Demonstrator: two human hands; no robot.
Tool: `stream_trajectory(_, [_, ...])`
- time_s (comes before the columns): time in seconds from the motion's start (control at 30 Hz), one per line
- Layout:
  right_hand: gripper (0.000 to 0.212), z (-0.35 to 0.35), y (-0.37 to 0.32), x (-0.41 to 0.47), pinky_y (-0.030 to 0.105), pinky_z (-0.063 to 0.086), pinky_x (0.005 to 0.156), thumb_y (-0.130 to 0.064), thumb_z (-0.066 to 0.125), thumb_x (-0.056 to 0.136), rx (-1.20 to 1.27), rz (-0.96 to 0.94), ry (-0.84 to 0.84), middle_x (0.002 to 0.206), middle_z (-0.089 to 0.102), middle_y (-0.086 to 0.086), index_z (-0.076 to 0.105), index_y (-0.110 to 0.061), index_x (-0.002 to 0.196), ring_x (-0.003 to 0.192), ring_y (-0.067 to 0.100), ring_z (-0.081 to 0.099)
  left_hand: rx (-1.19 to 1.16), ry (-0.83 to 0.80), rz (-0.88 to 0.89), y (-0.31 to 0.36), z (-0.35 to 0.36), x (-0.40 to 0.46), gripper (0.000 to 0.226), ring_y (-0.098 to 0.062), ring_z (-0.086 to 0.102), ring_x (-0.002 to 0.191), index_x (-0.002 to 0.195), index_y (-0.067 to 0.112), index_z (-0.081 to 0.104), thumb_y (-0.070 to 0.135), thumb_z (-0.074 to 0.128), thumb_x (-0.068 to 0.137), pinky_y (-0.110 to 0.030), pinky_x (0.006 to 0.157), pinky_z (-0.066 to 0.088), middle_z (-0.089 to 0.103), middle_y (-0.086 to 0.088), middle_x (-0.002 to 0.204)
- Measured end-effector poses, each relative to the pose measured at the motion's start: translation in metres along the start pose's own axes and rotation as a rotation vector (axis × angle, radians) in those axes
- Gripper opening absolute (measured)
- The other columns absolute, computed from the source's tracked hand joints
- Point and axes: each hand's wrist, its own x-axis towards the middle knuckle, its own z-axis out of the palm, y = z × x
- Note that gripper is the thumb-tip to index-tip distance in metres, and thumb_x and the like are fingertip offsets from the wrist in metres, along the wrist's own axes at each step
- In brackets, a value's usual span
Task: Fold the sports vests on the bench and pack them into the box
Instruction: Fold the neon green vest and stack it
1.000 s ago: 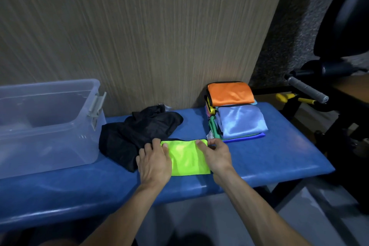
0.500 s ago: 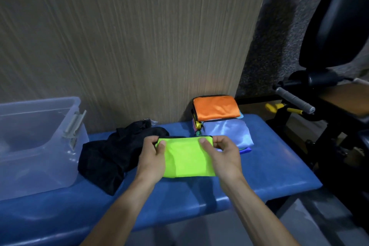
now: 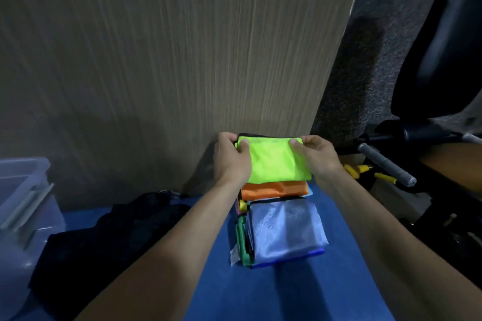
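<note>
With my left hand [image 3: 230, 157] and right hand [image 3: 317, 155] pinching the folded green vest [image 3: 276, 161], I lower it squarely onto the orange vest [image 3: 273, 190] at twelve o'clock, edges aligned.

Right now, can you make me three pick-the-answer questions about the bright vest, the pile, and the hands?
1. Where is the neon green vest?
A. in the box
B. over the orange vest
C. on the floor

2. What colour is the crumpled vest on the bench?
A. black
B. red
C. white

3. What are the hands doing?
A. resting flat
B. pointing
C. gripping the green vest

Answers: 1 B, it sits above the orange vest. 2 A, it looks dark black. 3 C, the left hand and right hand pinch its ends.
</note>
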Motion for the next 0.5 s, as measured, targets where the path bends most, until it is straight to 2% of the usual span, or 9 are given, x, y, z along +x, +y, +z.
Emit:
stream_trajectory(0.07, [0.025, 0.005, 0.019, 0.018, 0.039, 0.057, 0.08, -0.016, 0.079, 0.088, -0.225, 0.017, -0.032, 0.082, 0.068, 0.005, 0.059, -0.021, 0.075, 0.082, 0.023, 0.065, 0.199, -0.046, -0.007, -0.008, 0.002, 0.0, 0.023, -0.03, 0.057, 0.112, 0.11, 0.025, 0.044, 0.028, 0.061, 0.095, -0.039, 0.09, 0.045, 0.054, -0.006, 0.123])
stream_trajectory(0.1, [0.025, 0.006, 0.026, 0.024, 0.042, 0.055, 0.087, -0.021, 0.08, 0.086, -0.333, 0.019, -0.029, 0.088, 0.071, 0.007, 0.059, -0.022, 0.074, 0.09, 0.028, 0.067, 0.334, -0.036, 0.042, -0.013, 0.001, -0.004, 0.028, -0.031, 0.055, 0.113, 0.114, 0.025, 0.043, 0.028, 0.062, 0.094, -0.041, 0.089, 0.045, 0.051, -0.006, 0.125])
stream_trajectory(0.13, [0.023, 0.007, 0.028, 0.025, 0.039, 0.053, 0.088, -0.026, 0.081, 0.086, -0.401, 0.021, -0.009, 0.094, 0.072, 0.009, 0.06, -0.021, 0.077, 0.095, 0.028, 0.066, 0.491, 0.015, 0.176, -0.018, 0.001, -0.008, 0.033, -0.031, 0.052, 0.113, 0.118, 0.025, 0.045, 0.027, 0.065, 0.092, -0.043, 0.089, 0.045, 0.049, -0.006, 0.125])
stream_trajectory(0.2, [0.021, 0.009, 0.03, 0.022, 0.029, 0.046, 0.082, -0.03, 0.078, 0.087, -0.471, -0.005, 0.043, 0.102, 0.07, 0.008, 0.064, -0.017, 0.093, 0.096, 0.024, 0.062, 0.716, 0.105, 0.59, -0.027, 0.001, -0.014, 0.04, -0.03, 0.05, 0.109, 0.123, 0.026, 0.053, 0.019, 0.069, 0.086, -0.045, 0.085, 0.046, 0.05, -0.004, 0.121])
stream_trajectory(0.27, [0.027, 0.012, 0.032, 0.016, 0.032, 0.045, 0.083, -0.028, 0.075, 0.088, -0.549, -0.117, 0.092, 0.109, 0.066, 0.009, 0.062, -0.013, 0.106, 0.1, 0.027, 0.061, 0.816, 0.014, 0.9, -0.039, 0.005, -0.01, 0.034, -0.027, 0.054, 0.107, 0.121, 0.026, 0.062, 0.019, 0.064, 0.088, -0.041, 0.084, 0.045, 0.056, 0.001, 0.118])
stream_trajectory(0.3, [0.027, 0.014, 0.033, 0.013, 0.038, 0.047, 0.084, -0.026, 0.074, 0.087, -0.617, -0.225, 0.117, 0.111, 0.062, 0.01, 0.06, -0.013, 0.107, 0.1, 0.031, 0.06, 0.838, -0.034, 0.948, -0.043, 0.006, -0.008, 0.028, -0.026, 0.056, 0.108, 0.119, 0.026, 0.065, 0.025, 0.057, 0.092, -0.039, 0.086, 0.044, 0.058, 0.003, 0.118])
stream_trajectory(0.37, [0.025, 0.014, 0.032, 0.007, 0.046, 0.049, 0.078, -0.021, 0.072, 0.084, -0.852, -0.489, 0.123, 0.109, 0.055, 0.009, 0.057, -0.016, 0.105, 0.096, 0.034, 0.056, 0.817, -0.107, 0.896, -0.048, 0.006, -0.006, 0.033, -0.023, 0.055, 0.113, 0.116, 0.026, 0.069, 0.036, 0.042, 0.099, -0.039, 0.092, 0.045, 0.06, 0.004, 0.12])
stream_trajectory(0.43, [0.02, 0.014, 0.034, 0.004, 0.044, 0.049, 0.071, -0.019, 0.066, 0.083, -1.08, -0.751, 0.022, 0.102, 0.055, 0.006, 0.061, -0.019, 0.102, 0.092, 0.033, 0.056, 0.804, -0.15, 0.86, -0.052, 0.007, -0.006, 0.04, -0.022, 0.052, 0.12, 0.12, 0.027, 0.068, 0.041, 0.036, 0.101, -0.04, 0.098, 0.044, 0.061, 0.005, 0.124])
stream_trajectory(0.5, [0.017, 0.011, 0.037, 0.002, 0.042, 0.048, 0.068, -0.026, 0.054, 0.088, -1.219, -0.925, -0.093, 0.099, 0.057, 0.002, 0.065, -0.021, 0.1, 0.09, 0.031, 0.058, 0.77, -0.214, 0.805, -0.055, 0.007, -0.005, 0.044, -0.019, 0.048, 0.125, 0.125, 0.03, 0.066, 0.045, 0.032, 0.101, -0.04, 0.101, 0.043, 0.06, 0.008, 0.128])
